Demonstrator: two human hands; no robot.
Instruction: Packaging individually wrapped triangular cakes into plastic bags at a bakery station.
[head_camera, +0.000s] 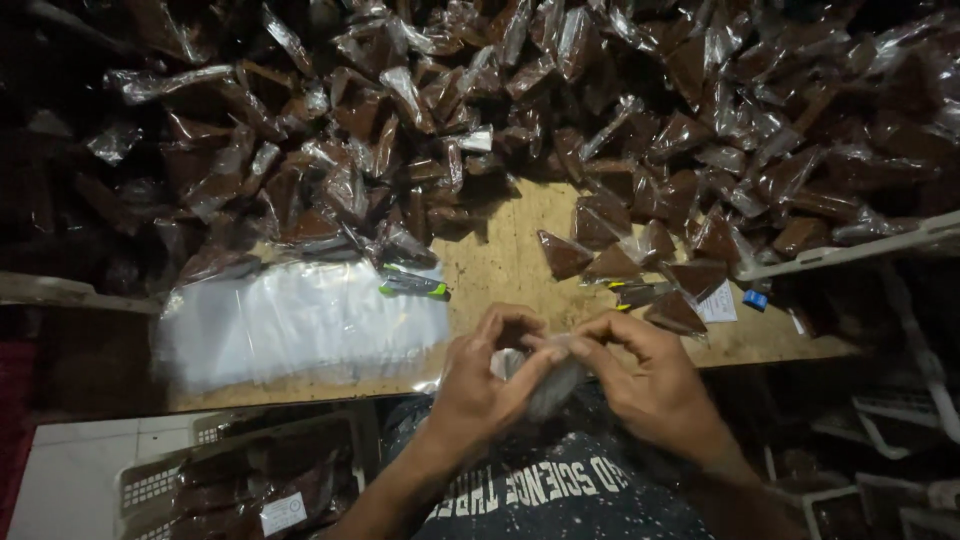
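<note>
Head view, small plastic bag between left hand, right hand

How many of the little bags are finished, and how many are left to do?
Lots look done: a big heap of filled brown packets covers the board. In hand: the left hand and right hand pinch one small clear bag. Left: a stack of empty clear bags waits beside them.
</note>
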